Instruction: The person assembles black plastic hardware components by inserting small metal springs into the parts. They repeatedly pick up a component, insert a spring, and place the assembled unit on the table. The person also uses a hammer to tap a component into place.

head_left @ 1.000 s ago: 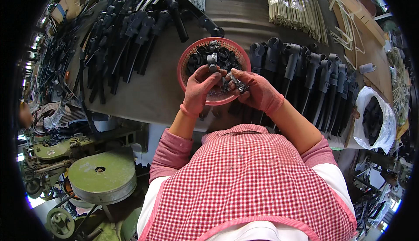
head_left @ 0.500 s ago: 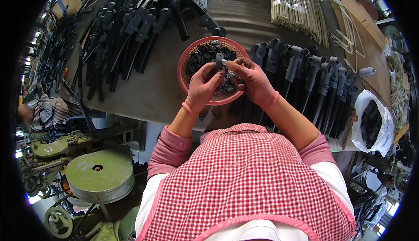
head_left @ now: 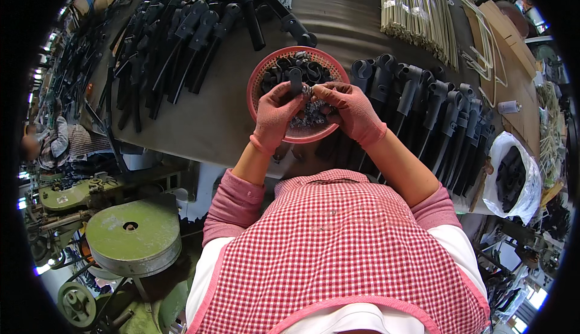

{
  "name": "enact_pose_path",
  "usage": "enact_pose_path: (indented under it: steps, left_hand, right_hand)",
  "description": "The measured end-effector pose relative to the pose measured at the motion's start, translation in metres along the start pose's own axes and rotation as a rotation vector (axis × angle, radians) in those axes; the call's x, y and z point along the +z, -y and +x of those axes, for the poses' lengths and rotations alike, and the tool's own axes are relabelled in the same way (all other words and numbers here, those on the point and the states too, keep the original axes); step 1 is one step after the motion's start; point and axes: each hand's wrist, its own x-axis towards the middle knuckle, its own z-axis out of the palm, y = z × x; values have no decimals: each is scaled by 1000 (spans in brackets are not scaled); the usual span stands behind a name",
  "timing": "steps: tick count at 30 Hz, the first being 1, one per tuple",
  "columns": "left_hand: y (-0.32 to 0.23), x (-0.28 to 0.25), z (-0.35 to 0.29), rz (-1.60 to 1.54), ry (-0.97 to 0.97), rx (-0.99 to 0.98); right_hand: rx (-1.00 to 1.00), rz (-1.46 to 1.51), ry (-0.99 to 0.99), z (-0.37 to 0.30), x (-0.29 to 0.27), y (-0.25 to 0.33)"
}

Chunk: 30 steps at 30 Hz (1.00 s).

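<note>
Both my hands, in pink-orange gloves, work over a red round plastic basket. My left hand pinches a small flat black part with a rounded end, which sticks up beyond the fingers. Close against it, my right hand has thumb and fingertips pinched together on a small shiny metal piece, too small to name. Black curved clip-like parts fill the far side of the basket. Loose small silvery metal pieces lie in its near right part, partly hidden by my hands.
Black tubes with jointed heads lie in a pile at left and in a row at right. Bundled metal rods are at the back. A white bag of black parts sits at far right. A green machine stands lower left.
The black part in my left hand now stands more upright and shows more of its length. My right fingertips stay beside it. The whole view has shifted slightly.
</note>
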Motion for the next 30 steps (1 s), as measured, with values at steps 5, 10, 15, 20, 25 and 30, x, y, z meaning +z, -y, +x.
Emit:
enact_pose_path:
  steps: [5,10,15,20,25,30]
  left_hand:
    - [0,3,-1,-3,68,22]
    - [5,3,3,42,42,115]
    - [14,3,3,5,-86,59]
    - [18,-11,15,-65,-204,-98]
    - [17,-16,4,-98,-8,-25]
    - [7,1,-14,-87,104,79]
  right_hand:
    - [85,5,56,-6,-2,9]
    - [163,-65,89,-8,-5,14]
    - [-300,-862,-125,3,-6,-2]
    - [-208,-487,-174,8,-9,-12]
    - [-288,-379,-128,-2,-1,-7]
    - [-427,-609,-44,-8,11,1]
